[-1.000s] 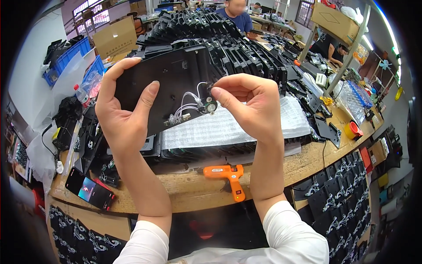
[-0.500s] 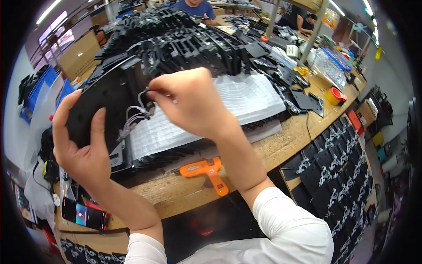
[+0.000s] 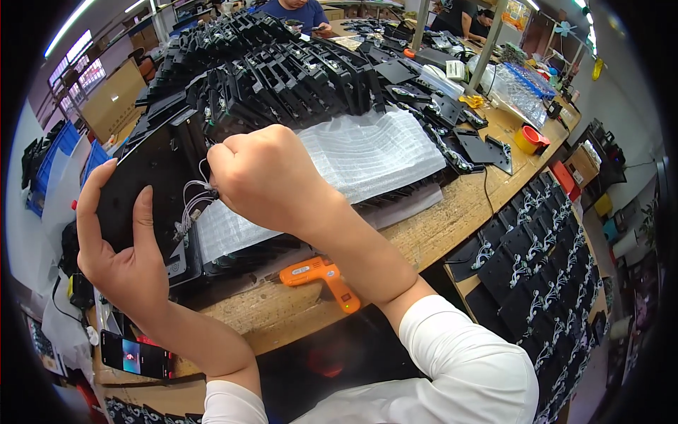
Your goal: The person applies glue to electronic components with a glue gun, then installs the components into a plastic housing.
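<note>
My left hand [image 3: 127, 261] grips a black panel [image 3: 148, 169] by its left side, thumb and fingers apart across its face and edge. The panel is tilted up at the left of the bench. White wires [image 3: 189, 208] run from its lower part into my right hand [image 3: 265, 177], which is closed at the panel's right side. Its fingertips are hidden behind the knuckles. Beneath my right forearm, a white foam sheet [image 3: 374, 155] covers a stack of black panels. An orange glue gun [image 3: 321, 277] lies on the bench just in front of that stack.
A heap of black panels [image 3: 282, 78] rises behind my hands. To the right stands a board of wired panels [image 3: 522, 261]. A phone [image 3: 134, 355] lies at the front left, a tape roll [image 3: 527, 140] at the far right. Another person [image 3: 300, 13] sits beyond the heap.
My right hand has moved left and slightly down, its fist now turned so the fingertips no longer show. My view has shifted a little; the left hand keeps its hold on the panel.
</note>
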Tool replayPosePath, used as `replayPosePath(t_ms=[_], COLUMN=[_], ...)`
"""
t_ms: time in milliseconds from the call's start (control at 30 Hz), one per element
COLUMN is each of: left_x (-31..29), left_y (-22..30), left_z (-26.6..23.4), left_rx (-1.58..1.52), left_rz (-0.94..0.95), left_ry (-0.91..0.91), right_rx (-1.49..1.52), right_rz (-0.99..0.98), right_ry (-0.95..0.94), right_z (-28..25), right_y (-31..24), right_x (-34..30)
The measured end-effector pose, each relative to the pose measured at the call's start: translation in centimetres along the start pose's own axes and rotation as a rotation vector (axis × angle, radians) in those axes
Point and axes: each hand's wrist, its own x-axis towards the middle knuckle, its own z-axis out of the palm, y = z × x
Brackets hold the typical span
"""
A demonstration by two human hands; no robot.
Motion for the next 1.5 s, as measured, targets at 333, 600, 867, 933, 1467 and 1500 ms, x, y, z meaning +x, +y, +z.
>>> replayPosePath(t_ms=[333,600,867,933,1467,1500], left_x=[0.7,0.9,0.7,0.8,0.7,0.7], left_y=[-1.6,-2.2,-1.8,-1.7,-1.1,-1.0], left_z=[-0.1,-0.9,-0.5,-0.5,-0.7,-0.8], left_rx=[-0.212,-0.227,-0.272,-0.254,-0.253,-0.252], left_rz=[0.022,-0.023,-0.049,-0.037,-0.083,-0.082], left_ry=[0.068,0.074,0.053,0.052,-0.016,-0.016], right_rx=[0.439,0.729,0.488,0.416,0.245,0.267], right_rz=[0.091,0.206,0.035,0.002,-0.088,-0.091], right_ry=[0.146,0.068,0.126,0.116,0.025,0.008], right_z=[-1.4,-2.0,-1.9,-1.9,-1.6,-1.6], right_y=[1.8,1.3,1.4,1.5,1.0,1.0], right_x=[0.4,0.5,0.7,0.7,0.4,0.4])
